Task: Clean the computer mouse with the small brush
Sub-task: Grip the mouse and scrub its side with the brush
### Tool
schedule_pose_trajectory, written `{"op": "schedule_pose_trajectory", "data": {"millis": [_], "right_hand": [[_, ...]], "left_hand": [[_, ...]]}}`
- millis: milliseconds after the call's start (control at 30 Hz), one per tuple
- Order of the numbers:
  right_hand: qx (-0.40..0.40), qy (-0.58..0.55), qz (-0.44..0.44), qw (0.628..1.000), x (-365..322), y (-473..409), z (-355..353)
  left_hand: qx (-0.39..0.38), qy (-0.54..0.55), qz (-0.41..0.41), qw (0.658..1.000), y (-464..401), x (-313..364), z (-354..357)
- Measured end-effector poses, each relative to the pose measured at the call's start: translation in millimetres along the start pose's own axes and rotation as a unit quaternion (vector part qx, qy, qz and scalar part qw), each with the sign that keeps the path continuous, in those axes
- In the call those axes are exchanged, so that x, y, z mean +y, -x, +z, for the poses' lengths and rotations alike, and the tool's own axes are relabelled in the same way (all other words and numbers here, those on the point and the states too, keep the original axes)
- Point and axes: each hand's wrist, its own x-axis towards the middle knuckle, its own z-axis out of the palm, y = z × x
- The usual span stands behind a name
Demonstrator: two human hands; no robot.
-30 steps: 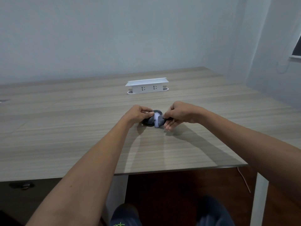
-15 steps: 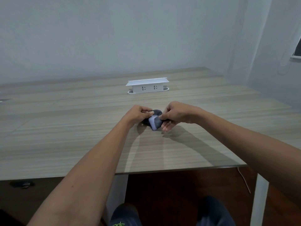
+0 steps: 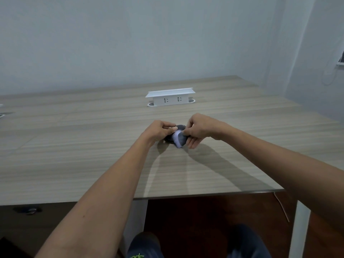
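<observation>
Here, my left hand (image 3: 159,131) curls closed around the dark, rounded computer mouse (image 3: 180,138), tilted up off the wood-grain tabletop (image 3: 74,146); my right hand (image 3: 199,130) pinches something at its pale underside, too hidden to identify. A white socket box (image 3: 170,97) stands beyond, before a plain wall.

Both bare forearms are reaching forward over the table (image 3: 74,155), converging near its middle. The left hand (image 3: 158,132) is curling its fingers closed in a grip, while the right hand (image 3: 199,129) is pinching beside it, lower fingers extended.
</observation>
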Motion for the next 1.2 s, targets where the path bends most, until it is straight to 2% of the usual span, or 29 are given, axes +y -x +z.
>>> {"op": "schedule_pose_trajectory", "data": {"millis": [100,333,467,667,800,1033,1200], "right_hand": [[-0.011,0.004,0.002,1.0,-1.8,-1.5,0.4],[0.124,0.081,-0.013,0.989,5.2,-18.9,-20.3],[0.152,0.102,-0.054,0.982,14.5,-24.2,-20.2],[0.093,0.141,-0.095,0.981,4.4,-21.2,-29.7],[0.132,0.2,-0.087,0.967,1.6,-31.6,-28.2],[0.156,0.192,-0.122,0.961,2.9,-34.0,-19.4],[0.074,0.207,-0.107,0.97,-5.6,-27.9,-33.2]], "left_hand": [[-0.002,0.009,-0.006,1.0,0.7,-0.6,-0.1],[0.001,-0.02,-0.002,1.0,2.2,2.0,-0.6],[-0.01,-0.018,-0.007,1.0,4.2,3.4,-1.9],[-0.012,-0.023,0.0,1.0,3.1,2.0,-2.7],[-0.019,-0.015,-0.004,1.0,6.2,4.4,-3.5],[-0.024,-0.023,-0.012,0.999,7.3,4.3,-4.6],[-0.019,-0.02,-0.008,1.0,7.9,3.5,-3.2]]}}
